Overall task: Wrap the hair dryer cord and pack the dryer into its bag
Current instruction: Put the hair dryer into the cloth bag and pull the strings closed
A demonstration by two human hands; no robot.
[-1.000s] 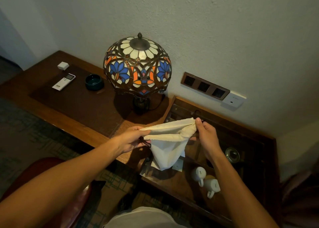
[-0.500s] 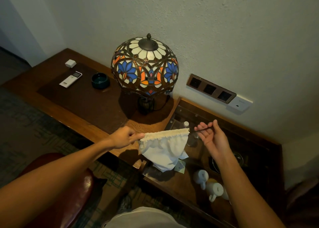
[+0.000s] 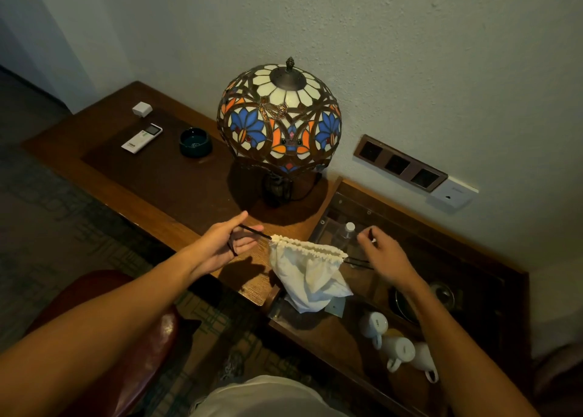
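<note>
A cream cloth drawstring bag (image 3: 310,274) hangs in the air between my hands, over the desk's front edge. Its mouth is gathered tight into ruffles along the top. A black drawstring (image 3: 255,232) comes out of each end. My left hand (image 3: 230,243) has the left loop hooked around its fingers, which are spread. My right hand (image 3: 383,252) pinches the right end of the string beside the bag. The hair dryer and its cord are not visible; the bag's contents are hidden.
A stained-glass lamp (image 3: 279,123) stands on the wooden desk (image 3: 151,176) behind the bag. A remote (image 3: 142,138), white cube (image 3: 142,109) and dark ashtray (image 3: 195,141) lie at left. Lower right holds white mugs (image 3: 396,345), a bottle (image 3: 347,232). Wall sockets (image 3: 400,163) are above. A red chair (image 3: 126,337) is below.
Both hands have pulled apart on the drawstring ends, and the bag's mouth has gone from open and flat to tightly gathered. The view has shifted slightly.
</note>
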